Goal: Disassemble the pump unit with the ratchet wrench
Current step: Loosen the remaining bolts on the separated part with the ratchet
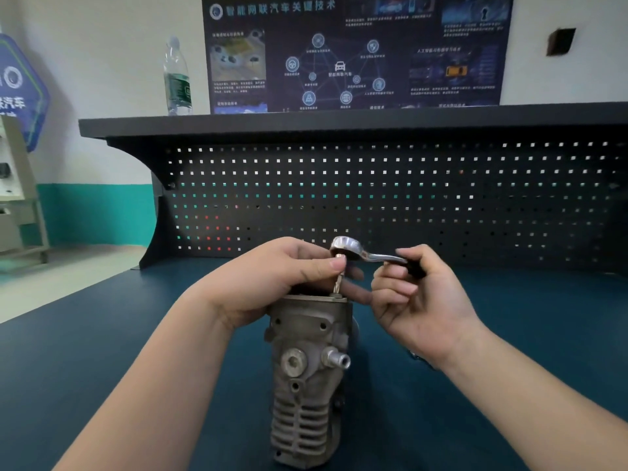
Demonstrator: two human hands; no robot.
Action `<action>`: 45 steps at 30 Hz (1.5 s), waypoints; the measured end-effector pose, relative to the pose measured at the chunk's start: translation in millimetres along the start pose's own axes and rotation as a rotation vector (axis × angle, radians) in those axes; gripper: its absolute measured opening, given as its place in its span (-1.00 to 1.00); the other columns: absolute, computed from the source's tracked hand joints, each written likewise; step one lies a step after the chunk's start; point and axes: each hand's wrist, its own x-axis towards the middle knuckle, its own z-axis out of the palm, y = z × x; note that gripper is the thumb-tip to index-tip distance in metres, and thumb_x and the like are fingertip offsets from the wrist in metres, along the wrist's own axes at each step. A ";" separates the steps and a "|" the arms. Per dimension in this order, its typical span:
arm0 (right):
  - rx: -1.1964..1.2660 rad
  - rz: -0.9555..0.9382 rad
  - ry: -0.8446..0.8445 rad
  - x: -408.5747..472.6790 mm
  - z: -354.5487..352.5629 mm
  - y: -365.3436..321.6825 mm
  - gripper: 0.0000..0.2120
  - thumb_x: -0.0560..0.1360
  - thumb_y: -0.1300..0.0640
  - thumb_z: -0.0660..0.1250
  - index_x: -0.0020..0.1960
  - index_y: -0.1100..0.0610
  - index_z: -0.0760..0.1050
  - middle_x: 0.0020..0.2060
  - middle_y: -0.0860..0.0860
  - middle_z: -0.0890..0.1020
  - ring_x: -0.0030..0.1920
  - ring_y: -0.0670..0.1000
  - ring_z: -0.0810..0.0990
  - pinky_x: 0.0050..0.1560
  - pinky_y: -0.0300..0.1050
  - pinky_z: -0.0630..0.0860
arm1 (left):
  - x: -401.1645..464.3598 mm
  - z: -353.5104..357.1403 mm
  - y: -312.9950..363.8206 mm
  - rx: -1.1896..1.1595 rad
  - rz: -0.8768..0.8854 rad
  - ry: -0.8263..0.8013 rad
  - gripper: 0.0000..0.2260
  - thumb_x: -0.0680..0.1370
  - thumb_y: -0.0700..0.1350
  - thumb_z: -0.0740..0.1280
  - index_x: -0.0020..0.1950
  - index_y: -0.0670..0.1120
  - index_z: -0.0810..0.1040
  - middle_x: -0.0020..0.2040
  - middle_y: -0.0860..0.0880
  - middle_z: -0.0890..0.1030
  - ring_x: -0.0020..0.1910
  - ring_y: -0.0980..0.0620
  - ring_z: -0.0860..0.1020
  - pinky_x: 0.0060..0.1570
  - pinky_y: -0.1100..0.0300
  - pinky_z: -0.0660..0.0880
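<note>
The grey metal pump unit [311, 368] stands upright on the blue bench, finned at the bottom, with a port stub on its front. A chrome ratchet wrench [353, 250] sits above it, its bit shaft [338, 283] running down into the pump's top face. My left hand [272, 283] rests on the pump's top and pinches the shaft just under the ratchet head with thumb and fingers. My right hand [418, 300] grips the wrench's black handle, which points right. The pump's top face is mostly hidden by my left hand.
A black pegboard [407, 198] with a shelf rises behind the bench. A water bottle [176, 78] stands on that shelf at the left. The blue bench top [102, 351] spreads to both sides of the pump. A small dark object lies partly hidden under my right wrist.
</note>
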 end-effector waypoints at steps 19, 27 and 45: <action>-0.562 -0.660 -0.166 -22.9 33.1 -1.4 -0.73 0.48 0.21 0.30 -0.33 0.18 0.27 -0.58 0.06 0.37 -0.64 -0.05 0.22 -0.54 -0.25 0.23 | -1.0 1.7 -4.5 -0.119 0.051 0.053 -0.79 0.39 -0.01 0.38 -0.13 -0.09 0.73 -0.10 -0.15 0.71 -0.10 0.02 0.68 -0.12 0.23 0.59; 0.047 -0.010 0.092 3.0 8.6 6.7 -0.89 0.46 0.21 0.32 -0.20 0.20 0.41 -0.44 -0.01 0.42 -0.63 -0.17 0.34 -0.66 -0.35 0.27 | 1.7 2.9 -6.3 -0.030 0.032 0.127 -0.74 0.29 0.10 0.46 -0.20 -0.06 0.71 -0.13 -0.15 0.71 -0.21 0.04 0.67 -0.17 0.22 0.59; -0.548 -0.992 0.015 -22.6 25.9 4.3 -0.72 0.54 0.18 0.23 -0.33 0.12 0.31 -0.58 0.01 0.36 -0.60 -0.04 0.26 -0.51 -0.25 0.23 | 8.0 21.2 0.0 0.184 0.028 0.060 -0.70 0.42 0.13 0.34 -0.03 -0.03 0.70 -0.05 -0.07 0.71 0.01 -0.03 0.66 -0.05 0.14 0.61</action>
